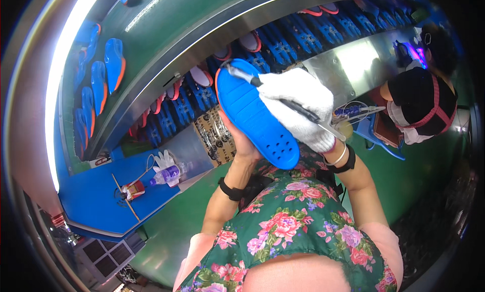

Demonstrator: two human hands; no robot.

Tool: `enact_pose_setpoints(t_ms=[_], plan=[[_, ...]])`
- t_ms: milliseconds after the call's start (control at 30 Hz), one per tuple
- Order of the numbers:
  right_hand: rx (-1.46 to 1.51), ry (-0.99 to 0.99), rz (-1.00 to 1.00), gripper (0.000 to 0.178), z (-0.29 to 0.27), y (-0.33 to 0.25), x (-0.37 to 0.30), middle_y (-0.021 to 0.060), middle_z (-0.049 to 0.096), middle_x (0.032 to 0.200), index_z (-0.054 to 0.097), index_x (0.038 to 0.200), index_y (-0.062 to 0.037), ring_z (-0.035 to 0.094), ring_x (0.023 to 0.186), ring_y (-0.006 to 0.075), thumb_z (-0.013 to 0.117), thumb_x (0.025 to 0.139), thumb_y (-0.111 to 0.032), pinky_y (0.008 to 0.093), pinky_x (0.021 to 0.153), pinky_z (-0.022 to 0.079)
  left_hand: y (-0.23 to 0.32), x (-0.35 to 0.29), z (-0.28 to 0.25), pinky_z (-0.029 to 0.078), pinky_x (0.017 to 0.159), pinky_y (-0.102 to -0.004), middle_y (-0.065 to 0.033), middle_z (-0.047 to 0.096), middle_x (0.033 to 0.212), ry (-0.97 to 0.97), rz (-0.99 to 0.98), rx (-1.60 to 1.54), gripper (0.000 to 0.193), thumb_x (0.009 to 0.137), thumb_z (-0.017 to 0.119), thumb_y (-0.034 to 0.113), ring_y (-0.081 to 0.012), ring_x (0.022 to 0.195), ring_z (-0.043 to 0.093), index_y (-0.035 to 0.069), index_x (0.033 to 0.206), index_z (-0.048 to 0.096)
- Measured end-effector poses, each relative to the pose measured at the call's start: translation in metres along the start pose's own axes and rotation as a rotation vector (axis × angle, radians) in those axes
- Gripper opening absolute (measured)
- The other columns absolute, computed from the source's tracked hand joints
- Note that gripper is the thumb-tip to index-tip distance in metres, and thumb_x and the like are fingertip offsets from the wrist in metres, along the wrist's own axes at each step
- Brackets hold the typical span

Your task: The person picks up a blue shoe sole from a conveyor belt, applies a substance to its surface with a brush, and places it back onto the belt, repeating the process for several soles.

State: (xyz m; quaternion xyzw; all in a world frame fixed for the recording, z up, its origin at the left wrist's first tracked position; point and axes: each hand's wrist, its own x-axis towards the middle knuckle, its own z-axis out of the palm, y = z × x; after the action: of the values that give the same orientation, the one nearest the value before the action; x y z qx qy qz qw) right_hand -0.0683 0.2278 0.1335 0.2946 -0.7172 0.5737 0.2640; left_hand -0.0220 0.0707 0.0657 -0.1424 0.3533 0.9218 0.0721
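Observation:
My left hand (241, 140) holds a blue insole (255, 112) from underneath, tilted, its orange-edged toe pointing up and left. The heel end has several small holes. My right hand (300, 107), in a white knit glove, grips a thin dark brush (283, 99) whose tip rests near the insole's toe. Both wrists wear black bands; the right wrist also has a bangle.
A conveyor (283, 44) carries blue racks with insoles past me. A blue side table (96, 196) holds a clear bottle (169, 175), a white glove and a small red-and-white pot. Another person (419, 102) in black works at the right. More blue insoles (106, 75) lie on the upper belt.

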Motion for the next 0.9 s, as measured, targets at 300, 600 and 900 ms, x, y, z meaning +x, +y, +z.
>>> enact_pose_setpoints(t_ms=[300, 600, 900], plan=[[0.165, -0.119, 0.096, 0.022, 0.010, -0.007, -0.015, 0.0093, 0.077, 0.103, 0.079, 0.101, -0.0099, 0.072, 0.090, 0.0253, 0.078, 0.079, -0.007, 0.0364, 0.080, 0.058, 0.015, 0.007, -0.021, 0.040, 0.116, -0.0510, -0.0108, 0.046, 0.154, -0.031, -0.040, -0.042, 0.100, 0.091, 0.027, 0.089, -0.0318, 0.138, 0.048, 0.016, 0.160, 0.031], [0.232, -0.216, 0.013, 0.019, 0.009, -0.008, -0.023, 0.0099, 0.077, 0.103, 0.079, 0.101, -0.0115, 0.072, 0.086, 0.0271, 0.076, 0.083, -0.011, 0.0382, 0.076, 0.058, 0.021, 0.005, -0.044, 0.043, 0.112, -0.0491, -0.0102, 0.048, 0.151, 0.005, 0.004, 0.083, 0.100, 0.089, 0.035, 0.088, -0.0298, 0.134, 0.049, 0.016, 0.158, 0.033], [0.276, -0.292, -0.016, 0.021, 0.011, -0.012, -0.036, 0.0081, 0.076, 0.099, 0.078, 0.101, -0.0119, 0.072, 0.085, 0.0270, 0.079, 0.080, -0.012, 0.0371, 0.075, 0.058, 0.028, 0.013, -0.031, 0.058, 0.084, -0.0454, -0.0207, 0.067, 0.103, -0.070, -0.056, -0.026, 0.112, 0.080, 0.029, 0.098, -0.0314, 0.091, 0.068, 0.002, 0.136, 0.049]])
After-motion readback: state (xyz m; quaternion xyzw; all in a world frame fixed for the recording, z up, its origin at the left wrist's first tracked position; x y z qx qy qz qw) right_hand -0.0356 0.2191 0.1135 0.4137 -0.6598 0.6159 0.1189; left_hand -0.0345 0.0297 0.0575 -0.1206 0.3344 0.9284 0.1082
